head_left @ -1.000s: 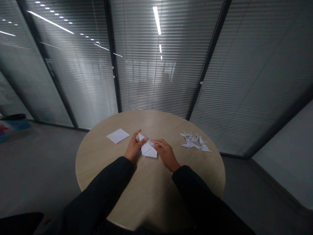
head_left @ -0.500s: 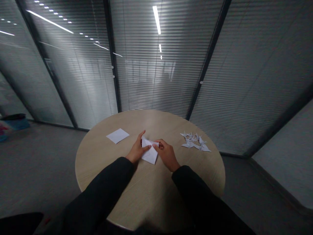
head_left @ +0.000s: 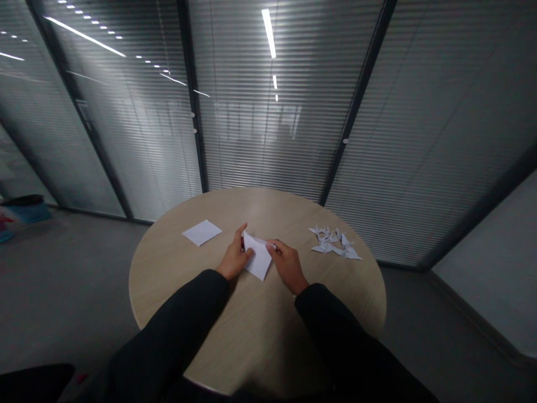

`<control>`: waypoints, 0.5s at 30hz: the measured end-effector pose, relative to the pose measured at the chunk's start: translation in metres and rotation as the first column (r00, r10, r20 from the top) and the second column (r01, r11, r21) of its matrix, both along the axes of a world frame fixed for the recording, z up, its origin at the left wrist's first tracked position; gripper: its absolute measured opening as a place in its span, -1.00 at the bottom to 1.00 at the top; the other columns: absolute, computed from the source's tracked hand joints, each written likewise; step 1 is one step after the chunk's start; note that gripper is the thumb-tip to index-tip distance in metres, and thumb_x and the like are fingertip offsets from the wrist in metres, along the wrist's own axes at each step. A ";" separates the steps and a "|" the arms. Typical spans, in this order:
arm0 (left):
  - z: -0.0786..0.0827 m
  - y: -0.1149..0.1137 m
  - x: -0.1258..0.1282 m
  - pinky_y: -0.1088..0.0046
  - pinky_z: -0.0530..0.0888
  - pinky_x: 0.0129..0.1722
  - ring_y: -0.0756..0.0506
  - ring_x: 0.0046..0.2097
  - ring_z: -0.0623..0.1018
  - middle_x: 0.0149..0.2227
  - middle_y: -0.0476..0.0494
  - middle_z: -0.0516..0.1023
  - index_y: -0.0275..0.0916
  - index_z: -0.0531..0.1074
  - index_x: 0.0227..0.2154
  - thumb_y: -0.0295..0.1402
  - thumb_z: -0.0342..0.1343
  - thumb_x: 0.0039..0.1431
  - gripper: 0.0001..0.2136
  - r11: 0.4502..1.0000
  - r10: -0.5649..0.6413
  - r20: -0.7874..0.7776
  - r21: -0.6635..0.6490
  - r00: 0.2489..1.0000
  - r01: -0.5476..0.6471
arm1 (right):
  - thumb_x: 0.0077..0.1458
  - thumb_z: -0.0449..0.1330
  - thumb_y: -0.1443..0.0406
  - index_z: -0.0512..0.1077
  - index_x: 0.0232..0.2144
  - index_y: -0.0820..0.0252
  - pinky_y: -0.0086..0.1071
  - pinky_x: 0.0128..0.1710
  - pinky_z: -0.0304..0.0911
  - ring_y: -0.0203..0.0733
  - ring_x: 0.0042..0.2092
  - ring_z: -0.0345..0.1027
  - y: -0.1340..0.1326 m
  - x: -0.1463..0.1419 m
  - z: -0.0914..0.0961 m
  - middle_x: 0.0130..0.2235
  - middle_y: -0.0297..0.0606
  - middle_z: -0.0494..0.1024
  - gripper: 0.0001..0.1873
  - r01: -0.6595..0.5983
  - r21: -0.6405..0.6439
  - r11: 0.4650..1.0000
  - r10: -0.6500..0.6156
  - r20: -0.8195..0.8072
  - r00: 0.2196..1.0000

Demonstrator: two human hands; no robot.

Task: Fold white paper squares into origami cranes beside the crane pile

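Between my two hands, over the middle of the round table [head_left: 193,313], is a folded sheet of white paper [head_left: 259,262]. My left hand [head_left: 235,256] grips its left side, thumb on the near face and fingers behind. At the upper right corner, my right hand [head_left: 287,263] pinches the paper between thumb and fingers. The fingertips behind the sheet are partly hidden. To the left lies a flat stack or sheet of white square paper [head_left: 202,232]. Several folded white paper cranes [head_left: 335,244] sit in a cluster on the right.
Glass panels with blinds [head_left: 268,145] stand just behind the table's far edge. A blue bin [head_left: 28,209] with a dark liner is on the floor at the far left. A pale wall [head_left: 495,268] rises on the right.
My thumbs have moved apart; the right hand has shifted slightly right along the paper's upper edge. The sheet now looks flatter and more open. The cranes and the other paper have not moved.
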State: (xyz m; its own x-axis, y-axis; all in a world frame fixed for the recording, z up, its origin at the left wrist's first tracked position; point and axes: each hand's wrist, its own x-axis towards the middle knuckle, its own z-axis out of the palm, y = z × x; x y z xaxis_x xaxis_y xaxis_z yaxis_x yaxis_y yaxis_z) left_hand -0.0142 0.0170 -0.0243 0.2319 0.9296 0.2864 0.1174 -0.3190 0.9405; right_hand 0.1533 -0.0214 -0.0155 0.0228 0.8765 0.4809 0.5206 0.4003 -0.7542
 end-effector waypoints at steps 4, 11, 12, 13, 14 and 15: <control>-0.002 0.001 -0.001 0.44 0.33 -0.31 -0.02 -0.38 0.37 -0.38 -0.03 0.35 -0.23 -0.08 0.28 -0.51 0.04 0.01 -0.25 1.000 0.010 -0.021 0.007 1.000 -0.010 | 0.16 0.05 0.19 0.50 -0.23 0.16 -0.41 -0.38 0.26 -0.19 -0.36 0.44 0.001 0.000 -0.002 -0.35 -0.24 0.59 -0.72 -0.022 -0.003 1.000 0.022 -0.003 1.000; -0.003 0.002 0.002 0.41 0.36 -0.27 -0.03 -0.34 0.39 -0.33 -0.04 0.36 -0.21 -0.10 0.28 -0.36 0.09 0.09 -0.28 0.999 -0.019 0.044 -0.047 0.999 0.021 | 0.13 0.07 0.20 0.51 -0.24 0.16 -0.41 -0.38 0.26 -0.22 -0.37 0.40 0.000 -0.003 0.001 -0.34 -0.26 0.58 -0.73 -0.059 -0.018 0.998 0.059 -0.013 0.998; -0.003 0.001 0.002 0.41 0.36 -0.27 -0.03 -0.33 0.39 -0.33 -0.04 0.36 -0.21 -0.11 0.28 -0.34 0.10 0.09 -0.27 0.999 -0.025 0.044 -0.044 0.999 0.027 | 0.12 0.07 0.20 0.51 -0.24 0.16 -0.42 -0.39 0.25 -0.23 -0.39 0.39 -0.001 -0.003 0.001 -0.34 -0.26 0.58 -0.73 -0.051 -0.015 0.999 0.051 -0.020 0.999; -0.004 0.001 0.003 0.42 0.36 -0.27 -0.03 -0.33 0.39 -0.33 -0.04 0.36 -0.21 -0.12 0.28 -0.34 0.12 0.09 -0.26 0.998 -0.035 0.051 -0.041 0.998 0.037 | 0.11 0.07 0.20 0.51 -0.25 0.16 -0.42 -0.41 0.24 -0.24 -0.41 0.37 -0.001 -0.002 0.002 -0.36 -0.27 0.57 -0.73 -0.041 -0.013 0.999 0.041 -0.030 0.999; -0.004 0.002 0.003 0.42 0.36 -0.28 -0.02 -0.33 0.39 -0.32 -0.04 0.36 -0.21 -0.12 0.28 -0.35 0.12 0.08 -0.26 0.998 -0.045 0.069 -0.038 0.997 0.048 | 0.11 0.07 0.20 0.51 -0.25 0.16 -0.43 -0.44 0.22 -0.26 -0.43 0.35 0.000 -0.002 0.002 -0.40 -0.29 0.56 -0.73 -0.031 -0.012 0.999 0.031 -0.041 0.999; -0.003 0.002 0.004 0.43 0.36 -0.28 -0.02 -0.32 0.40 -0.31 -0.05 0.37 -0.20 -0.11 0.28 -0.37 0.12 0.07 -0.26 0.998 -0.056 0.095 -0.037 0.994 0.060 | 0.10 0.07 0.19 0.51 -0.25 0.17 -0.44 -0.47 0.20 -0.27 -0.46 0.32 0.000 -0.001 0.002 -0.44 -0.31 0.54 -0.72 -0.023 -0.013 1.000 0.022 -0.054 0.998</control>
